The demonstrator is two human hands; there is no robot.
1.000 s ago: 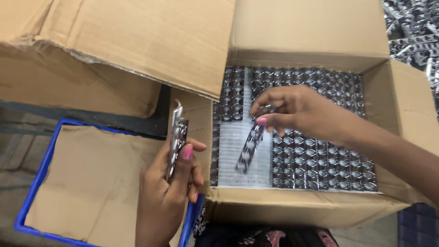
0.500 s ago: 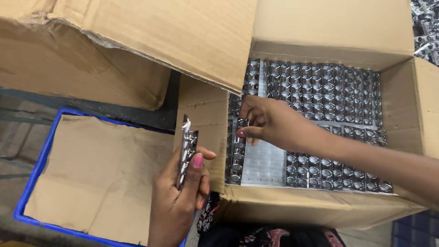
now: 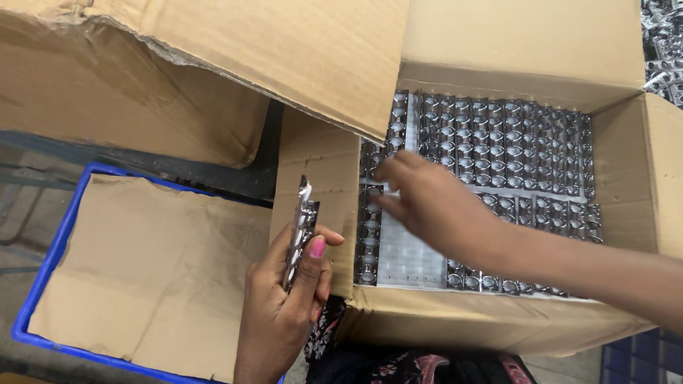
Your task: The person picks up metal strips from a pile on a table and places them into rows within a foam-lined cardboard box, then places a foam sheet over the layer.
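Observation:
My left hand (image 3: 281,306) is shut on a thin stack of shiny metal strips (image 3: 302,226), held upright beside the left wall of an open cardboard box (image 3: 498,323). The box is packed with rows of shiny metal clip strips (image 3: 498,146). My right hand (image 3: 427,206) reaches into the box from the right. Its fingers lie over the leftmost column of strips and are blurred, so I cannot tell whether they hold one. A pale bare patch (image 3: 409,257) of the layer underneath shows below that hand.
A blue plastic crate (image 3: 48,257) lined with a cardboard sheet (image 3: 163,274) sits at lower left. A big cardboard flap (image 3: 213,64) overhangs the top left. More metal strips (image 3: 663,35) lie at top right, and another blue crate (image 3: 640,355) at bottom right.
My right hand, which held a strip above the box a second ago, has moved left and down onto the leftmost column. My left hand with its stack has stayed beside the box wall.

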